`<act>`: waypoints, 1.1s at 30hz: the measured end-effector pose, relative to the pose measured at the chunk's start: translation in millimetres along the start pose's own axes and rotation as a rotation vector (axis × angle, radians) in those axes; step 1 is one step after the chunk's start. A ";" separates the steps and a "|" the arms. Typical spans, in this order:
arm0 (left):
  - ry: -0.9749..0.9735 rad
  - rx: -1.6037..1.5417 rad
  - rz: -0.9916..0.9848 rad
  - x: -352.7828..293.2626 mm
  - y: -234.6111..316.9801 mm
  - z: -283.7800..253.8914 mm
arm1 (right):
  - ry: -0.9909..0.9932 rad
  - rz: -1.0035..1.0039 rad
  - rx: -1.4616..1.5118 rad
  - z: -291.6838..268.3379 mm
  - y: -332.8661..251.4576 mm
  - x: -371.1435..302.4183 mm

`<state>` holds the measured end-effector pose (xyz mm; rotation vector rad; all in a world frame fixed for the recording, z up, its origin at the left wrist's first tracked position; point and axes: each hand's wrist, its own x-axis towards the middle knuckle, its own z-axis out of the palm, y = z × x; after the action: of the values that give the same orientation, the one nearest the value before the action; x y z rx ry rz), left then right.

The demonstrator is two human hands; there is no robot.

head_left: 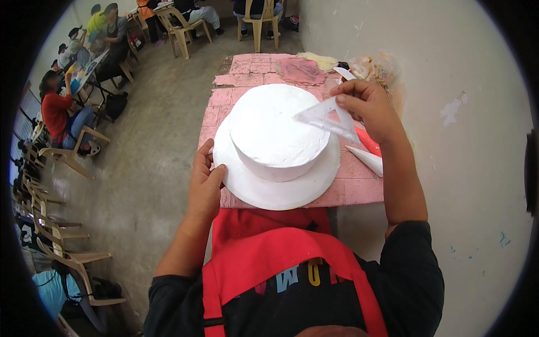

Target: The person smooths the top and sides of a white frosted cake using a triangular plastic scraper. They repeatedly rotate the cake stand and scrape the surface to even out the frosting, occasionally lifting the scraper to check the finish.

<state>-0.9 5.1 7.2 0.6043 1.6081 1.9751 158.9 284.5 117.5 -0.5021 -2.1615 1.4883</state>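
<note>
Bare grey concrete floor (151,123) and a pale, scuffed wall (449,157) surround us, with beige plastic chairs (179,35) and other seated people beyond. Our work stands on a table with a pink, brick-patterned cover (224,100), worn along its edges. On it we see a white, round, drum-shaped cake (275,115) sitting on a wider, white, round board (269,196) near the table's front edge.

Our two hands are apart. With the right hand (368,106) we pinch a clear, triangular plastic scraper (314,116), its point over the right part of the cake's top; we cannot tell whether it touches. Our left hand (208,177) is at the board's left rim, thumb over the edge; whether the fingers hook underneath, we cannot tell.

As we judge it, the coating is well along: white covers the top and all of the side that shows. What seems left is finish, since the top's front edge looks a little ragged and faint marks remain on the surface. No decoration shows on it. A white, cone-shaped piping bag (368,162) and a bright red bag (368,140) lie right of the board, out of our hands. Behind the cake lies a crumpled pink cloth (303,71).
</note>
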 end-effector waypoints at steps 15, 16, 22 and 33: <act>-0.034 -0.034 0.065 24.2 -10.0 -2.0 | -0.079 -0.102 -0.009 15.7 -21.5 -4.7; -0.040 -0.035 0.066 25.8 -10.7 -2.4 | -0.118 -0.098 -0.005 20.9 -24.4 -12.0; -0.066 -0.043 0.087 31.6 -13.4 -5.5 | -0.123 -0.064 -0.079 19.6 -16.4 -7.6; -0.082 -0.075 0.052 44.6 -12.7 -6.2 | 0.042 0.070 0.119 -22.1 22.1 66.7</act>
<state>-37.6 31.1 -5.6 0.6947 1.4762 2.0115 117.1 345.1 114.7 -0.5676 -2.0285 1.6186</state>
